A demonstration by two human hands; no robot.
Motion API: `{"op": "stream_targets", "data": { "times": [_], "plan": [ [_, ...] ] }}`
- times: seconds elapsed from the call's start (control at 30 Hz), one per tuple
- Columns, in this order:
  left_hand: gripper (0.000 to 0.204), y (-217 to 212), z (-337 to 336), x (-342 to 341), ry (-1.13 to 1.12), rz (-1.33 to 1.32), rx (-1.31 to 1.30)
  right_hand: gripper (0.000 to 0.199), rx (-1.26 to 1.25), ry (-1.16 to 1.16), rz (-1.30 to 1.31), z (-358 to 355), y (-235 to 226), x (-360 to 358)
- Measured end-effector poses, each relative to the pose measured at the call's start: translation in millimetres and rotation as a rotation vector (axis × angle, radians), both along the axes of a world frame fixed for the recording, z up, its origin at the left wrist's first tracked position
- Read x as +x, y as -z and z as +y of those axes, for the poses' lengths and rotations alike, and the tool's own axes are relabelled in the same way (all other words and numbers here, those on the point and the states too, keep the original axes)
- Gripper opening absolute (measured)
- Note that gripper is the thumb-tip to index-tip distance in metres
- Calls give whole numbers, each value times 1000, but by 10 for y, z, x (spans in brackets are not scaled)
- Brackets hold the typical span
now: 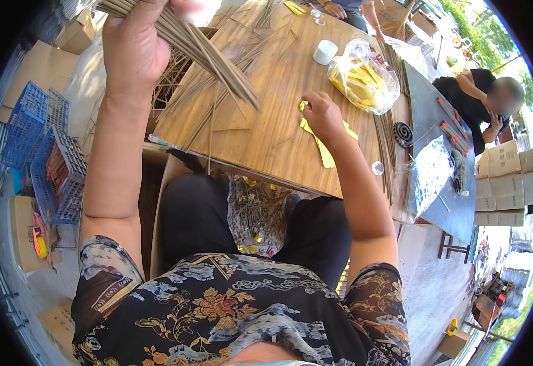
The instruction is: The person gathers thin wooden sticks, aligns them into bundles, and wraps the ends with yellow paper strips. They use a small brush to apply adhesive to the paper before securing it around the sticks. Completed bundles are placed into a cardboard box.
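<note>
My left hand is raised at the upper left, closed around a thick bundle of thin brown sticks that fans down to the right over the wooden table. My right hand rests on the table, fingers on a yellow paper strip that lies with a few others. More loose sticks are scattered on the tabletop under the bundle.
A clear bag of yellow strips and a white cup stand further back. Another person in black sits at the right by a grey table. Blue plastic crates and cardboard boxes flank me.
</note>
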State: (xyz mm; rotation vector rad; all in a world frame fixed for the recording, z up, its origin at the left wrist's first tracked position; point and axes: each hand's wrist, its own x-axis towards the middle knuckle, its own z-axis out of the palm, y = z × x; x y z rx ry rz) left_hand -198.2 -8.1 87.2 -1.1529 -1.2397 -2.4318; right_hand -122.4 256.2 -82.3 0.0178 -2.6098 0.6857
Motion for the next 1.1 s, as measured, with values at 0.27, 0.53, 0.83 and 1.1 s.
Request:
{"op": "stream_targets", "data": {
  "times": [0.27, 0.53, 0.83, 1.1],
  "plan": [
    [5, -106, -174, -27, -152, 84, 176, 3, -251, 77, 70, -796, 810, 334],
    [4, -159, -43, -48, -120, -3, 211, 27, -347, -179, 279, -1773, 909, -422],
    [11, -560, 566, -104, -94, -39, 194, 32, -1984, -784, -1265, -2807, -334, 905],
    [14, -1153, 715, 311, 196, -53, 348, 39, -2427, -1255, -1563, -3050, -446, 1335]
  ]
}}
